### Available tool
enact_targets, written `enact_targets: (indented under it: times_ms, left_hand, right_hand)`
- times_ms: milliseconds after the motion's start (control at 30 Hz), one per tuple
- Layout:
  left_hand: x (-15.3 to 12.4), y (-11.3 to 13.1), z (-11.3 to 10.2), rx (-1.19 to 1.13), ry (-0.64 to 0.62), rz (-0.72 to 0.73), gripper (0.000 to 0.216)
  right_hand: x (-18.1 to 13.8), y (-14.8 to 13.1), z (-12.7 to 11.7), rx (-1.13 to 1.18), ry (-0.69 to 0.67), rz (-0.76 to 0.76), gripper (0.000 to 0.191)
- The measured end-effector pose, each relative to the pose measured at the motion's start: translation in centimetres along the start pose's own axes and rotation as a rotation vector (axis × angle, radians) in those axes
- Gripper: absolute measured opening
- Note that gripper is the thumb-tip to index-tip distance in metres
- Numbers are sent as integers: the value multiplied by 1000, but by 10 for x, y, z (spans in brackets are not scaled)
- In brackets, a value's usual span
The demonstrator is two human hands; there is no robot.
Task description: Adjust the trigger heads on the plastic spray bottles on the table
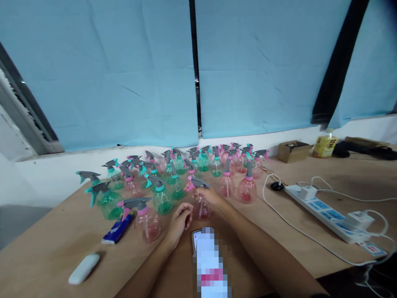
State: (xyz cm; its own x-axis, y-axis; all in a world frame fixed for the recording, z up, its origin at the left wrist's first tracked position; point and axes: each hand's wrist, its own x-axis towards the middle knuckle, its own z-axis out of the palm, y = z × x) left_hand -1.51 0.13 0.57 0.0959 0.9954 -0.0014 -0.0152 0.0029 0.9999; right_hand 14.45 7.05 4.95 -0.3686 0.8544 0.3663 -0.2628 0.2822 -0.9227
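Observation:
Many small spray bottles, pink and green with grey triggers, stand crowded on a wooden table point(77, 244). My right hand point(211, 195) is closed around the neck of a pink spray bottle point(201, 207) at the front of the group, just under its grey trigger head. My left hand point(180, 219) rests on the table just left of that bottle, fingers loosely curled, holding nothing I can see. Another pink bottle point(148, 223) stands left of my left hand, a green one point(161, 200) behind it.
A blue packet point(118, 229) and a white oblong case point(84, 268) lie at the front left. A white power strip point(328, 213) with plugs and cables lies on the right. A small cardboard box point(292, 151) and a yellow bottle point(324, 145) stand at the back right.

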Motion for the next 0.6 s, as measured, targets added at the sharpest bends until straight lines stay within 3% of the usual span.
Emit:
enact_targets:
  times_ms: [200,433,600]
  left_hand:
    - [-1,2,1,20,-8,9,22]
    - [-2,4,1,23,-2,1,22]
    - [-4,7,4,27,3,-10,22]
  right_hand:
    - [1,0,2,21,47,38,28]
    - [2,-2,3,60,13,3,14]
    - [2,8,5,-38,138,-28,19]
